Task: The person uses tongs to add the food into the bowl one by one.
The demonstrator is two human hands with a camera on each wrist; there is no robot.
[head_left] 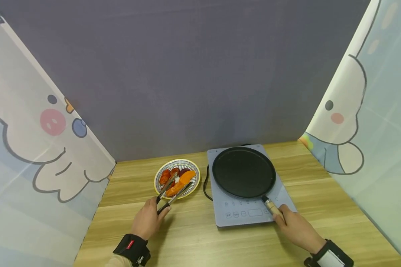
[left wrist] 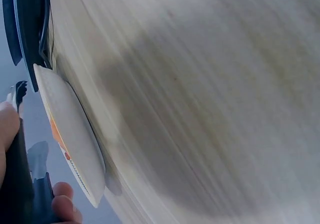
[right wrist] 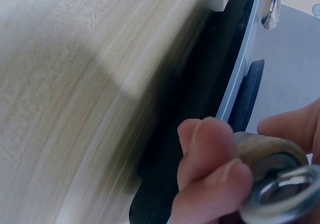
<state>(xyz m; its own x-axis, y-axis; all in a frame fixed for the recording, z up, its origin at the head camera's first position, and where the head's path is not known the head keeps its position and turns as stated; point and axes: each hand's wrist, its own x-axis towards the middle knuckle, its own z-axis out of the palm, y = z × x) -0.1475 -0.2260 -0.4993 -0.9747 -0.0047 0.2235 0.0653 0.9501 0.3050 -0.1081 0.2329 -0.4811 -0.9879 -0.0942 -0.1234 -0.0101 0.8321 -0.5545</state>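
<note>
Left hand (head_left: 147, 219): grips the tongs (head_left: 179, 193) by their black handles, the 2 arms spread over the plate; whether the tips touch food, I cannot tell.
Plate (head_left: 177, 162): sits left of the cooktop (head_left: 234, 216), bearing orange pieces (head_left: 187, 177) and reddish pieces (head_left: 165, 177).
Right hand (head_left: 297, 228): fingers curled round the pan handle (head_left: 271, 205).
Pan (head_left: 244, 172): lies flat on the cooktop, its black surface bare.
Tongs advice: best to straddle 1 piece squarely, then squeeze gently.
Pan advice: a firm, level hold should prevent sliding.
</note>
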